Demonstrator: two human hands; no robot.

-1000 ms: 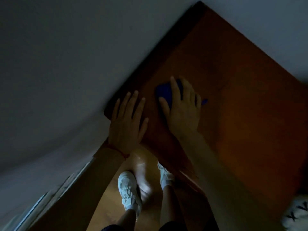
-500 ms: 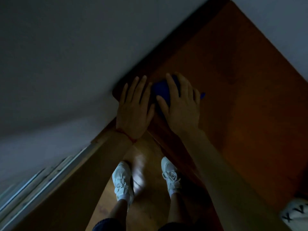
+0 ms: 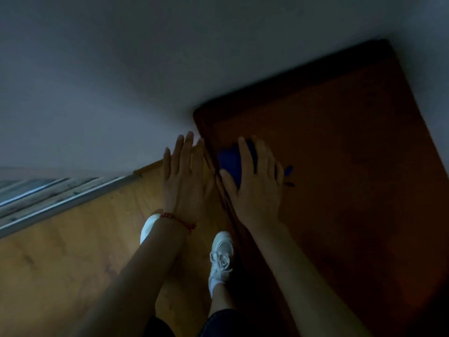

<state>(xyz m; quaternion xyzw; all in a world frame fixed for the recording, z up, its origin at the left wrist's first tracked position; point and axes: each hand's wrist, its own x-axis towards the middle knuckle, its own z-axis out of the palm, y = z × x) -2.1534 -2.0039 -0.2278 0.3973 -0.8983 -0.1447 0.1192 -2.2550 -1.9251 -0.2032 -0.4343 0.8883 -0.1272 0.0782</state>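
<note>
A dark reddish-brown wooden table top [image 3: 340,190] fills the right side of the dim head view. A blue cloth [image 3: 232,161] lies near its left edge. My right hand [image 3: 257,188] lies flat on the cloth with straight, spread fingers, covering most of it; a small blue tip shows right of the hand. My left hand [image 3: 185,181], with a red string bracelet at the wrist, is held flat with straight fingers just past the table's left edge, over the floor beside the corner.
A pale grey wall [image 3: 121,81] runs behind the table. Light wooden floor [image 3: 60,263] lies at lower left, with a metal sliding-door track [image 3: 48,200] along its far edge. My two white sneakers [image 3: 221,259] stand beside the table edge.
The cloth and my right hand have moved left to the table's edge. My left hand has slid off the table top and now hangs past the edge. The camera has swung left.
</note>
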